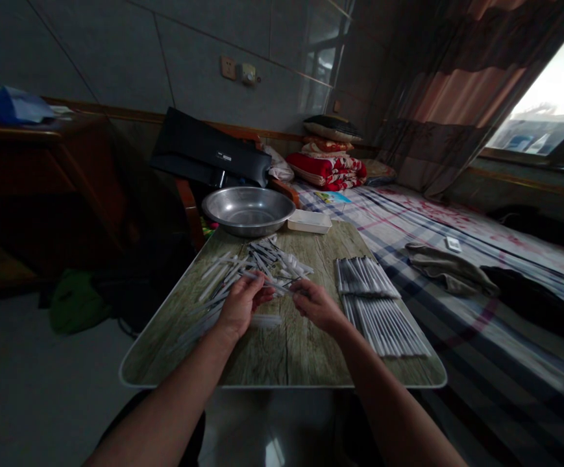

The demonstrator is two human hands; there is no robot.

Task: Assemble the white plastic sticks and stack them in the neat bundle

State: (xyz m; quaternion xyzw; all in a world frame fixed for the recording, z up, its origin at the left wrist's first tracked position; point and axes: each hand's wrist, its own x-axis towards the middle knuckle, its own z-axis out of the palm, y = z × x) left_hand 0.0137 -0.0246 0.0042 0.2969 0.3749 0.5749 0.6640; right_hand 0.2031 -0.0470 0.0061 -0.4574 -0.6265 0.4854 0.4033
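Note:
Over the middle of the table, my left hand pinches one end of a slim, whitish pen-like stick. The fingers of my right hand are closed at its other end, so it spans the gap between both hands. Beyond and left of them lies a loose pile of similar pale sticks, some with dark parts, pointing many ways. To the right, more sticks lie side by side in two neat rows: a far row with dark tips and a near row. What kind of stick they are is too blurred to tell.
A metal basin and a shallow white tray stand at the far end of the wood-patterned table. A bed with a checked sheet adjoins on the right. Behind the basin is a chair holding a black flat case.

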